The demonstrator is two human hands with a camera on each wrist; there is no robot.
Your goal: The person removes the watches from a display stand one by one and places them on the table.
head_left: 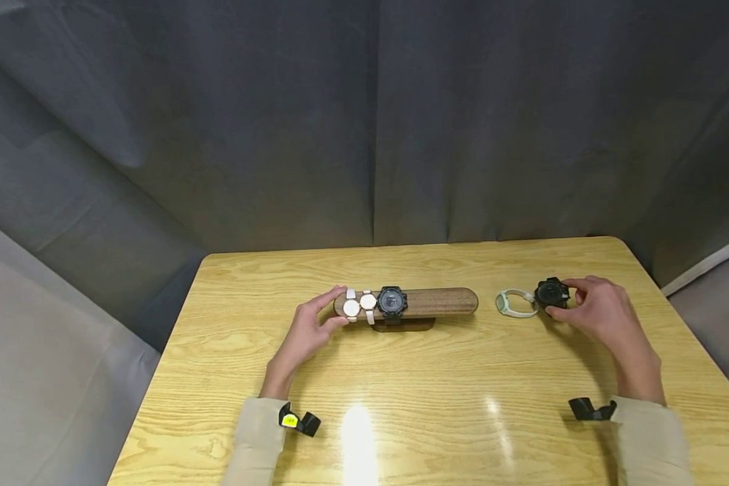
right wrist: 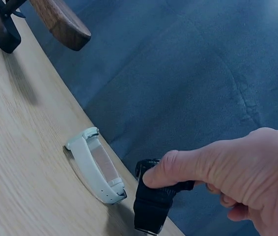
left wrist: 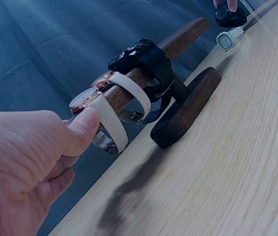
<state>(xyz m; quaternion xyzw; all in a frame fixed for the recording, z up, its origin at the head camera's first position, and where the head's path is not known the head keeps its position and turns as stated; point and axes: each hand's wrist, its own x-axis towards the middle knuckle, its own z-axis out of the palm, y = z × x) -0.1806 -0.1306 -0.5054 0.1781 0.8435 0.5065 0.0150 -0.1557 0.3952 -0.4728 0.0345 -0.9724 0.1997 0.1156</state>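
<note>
A wooden watch stand (head_left: 440, 302) bears two white-strapped watches at its left end and a black watch (head_left: 391, 302) beside them. My left hand (head_left: 308, 329) pinches the outermost white-strapped watch (head_left: 351, 308) around the bar's end, its thumb on the strap in the left wrist view. The second white-strapped watch (left wrist: 135, 93) sits close beside it. Off to the right, my right hand (head_left: 601, 307) holds another black watch (head_left: 549, 293) between thumb and fingers. In the right wrist view this black watch (right wrist: 151, 206) hangs close over the table, its thumb side toward the camera.
A pale green watch (head_left: 503, 304) with a closed strap loop lies on its side on the wooden table (head_left: 431, 391), just left of my right hand. The stand's dark base (left wrist: 188, 108) rests under the bar. A grey curtain (head_left: 376, 135) hangs behind the table's far edge.
</note>
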